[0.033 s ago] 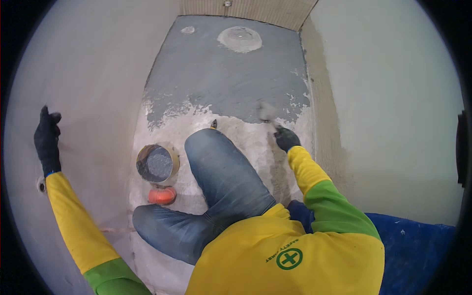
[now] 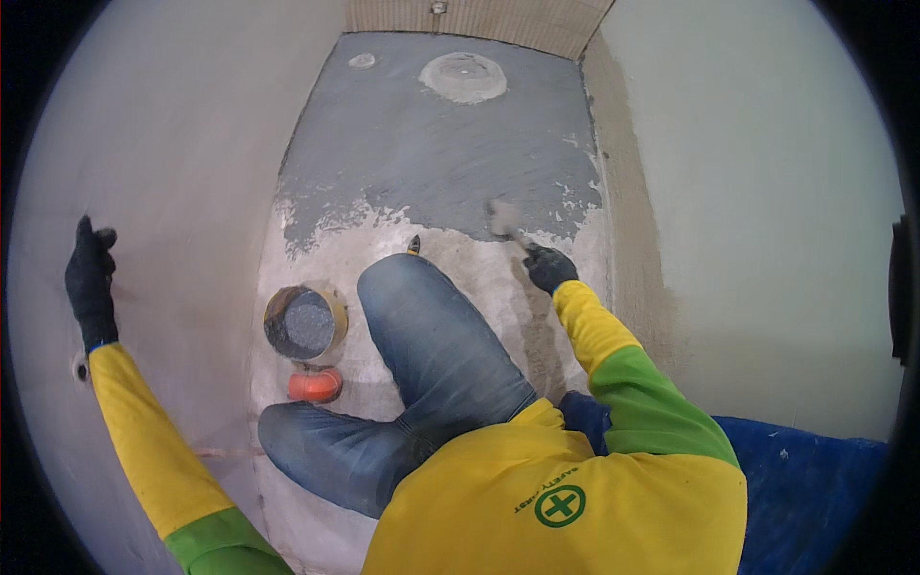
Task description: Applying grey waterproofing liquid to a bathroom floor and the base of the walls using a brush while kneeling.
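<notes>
My right hand (image 2: 550, 268), in a black glove, is closed round the handle of a short tool (image 2: 503, 218). The tool's pale, flat head is smeared, so I cannot tell a brush from a trowel. It rests at the ragged near edge of the wet grey coating (image 2: 431, 144) on the floor. My left hand (image 2: 90, 278), also gloved in black, is at the left wall with fingers extended and holds nothing. Left of my bent knee stands a round bucket (image 2: 339, 331) with grey slurry (image 2: 307, 324) inside. An orange pipe elbow (image 2: 314, 385) sits just nearer than the bucket.
Walls close in on the left (image 2: 182, 192) and right (image 2: 767, 192), with a ribbed beige panel (image 2: 479, 19) at the far end. Two pale round patches (image 2: 464, 77) break the coating. A blue sheet (image 2: 805, 489) lies at lower right. A pipe opening (image 2: 80, 368) is by my left wrist.
My right hand and the tool have shifted slightly left along the coating's edge. My left hand has hardly moved, and the bucket stays in place.
</notes>
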Demonstrator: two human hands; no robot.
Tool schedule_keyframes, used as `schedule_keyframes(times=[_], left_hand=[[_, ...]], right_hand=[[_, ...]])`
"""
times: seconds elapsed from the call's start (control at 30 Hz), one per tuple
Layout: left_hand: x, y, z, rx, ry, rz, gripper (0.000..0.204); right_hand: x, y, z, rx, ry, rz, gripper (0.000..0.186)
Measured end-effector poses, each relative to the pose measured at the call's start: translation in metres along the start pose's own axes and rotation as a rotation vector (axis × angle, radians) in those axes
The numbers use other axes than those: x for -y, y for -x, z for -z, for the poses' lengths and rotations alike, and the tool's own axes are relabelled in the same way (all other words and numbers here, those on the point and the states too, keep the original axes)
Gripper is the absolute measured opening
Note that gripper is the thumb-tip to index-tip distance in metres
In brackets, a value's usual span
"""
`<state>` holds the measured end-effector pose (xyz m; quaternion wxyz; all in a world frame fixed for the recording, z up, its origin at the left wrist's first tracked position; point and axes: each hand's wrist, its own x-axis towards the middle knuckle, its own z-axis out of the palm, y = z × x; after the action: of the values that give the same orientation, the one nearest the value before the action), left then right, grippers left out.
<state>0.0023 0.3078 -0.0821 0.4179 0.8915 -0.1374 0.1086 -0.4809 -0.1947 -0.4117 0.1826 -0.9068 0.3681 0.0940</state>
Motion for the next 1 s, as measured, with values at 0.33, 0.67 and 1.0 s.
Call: schedule_keyframes(times=[0.33, 0.67, 1.0], left_hand=[[0.012, -0.011, -0.007, -0.018, 0.128, 0.165, 0.05], [-0.022, 0.021, -0.008, -0.148, 0.102, 0.122, 0.046], [-0.026, 0.02, -0.005, -0.047, 0.186, 0.148, 0.044]], right_hand=[[-0.083, -0.1, 0.065, -0.102, 0.157, -0.207, 0.043], [-0.112, 0.012, -0.052, -0.109, -0.399, -0.694, 0.054], [-0.08, 0.133, -0.114, 0.548, 0.165, -0.502, 0.048]])
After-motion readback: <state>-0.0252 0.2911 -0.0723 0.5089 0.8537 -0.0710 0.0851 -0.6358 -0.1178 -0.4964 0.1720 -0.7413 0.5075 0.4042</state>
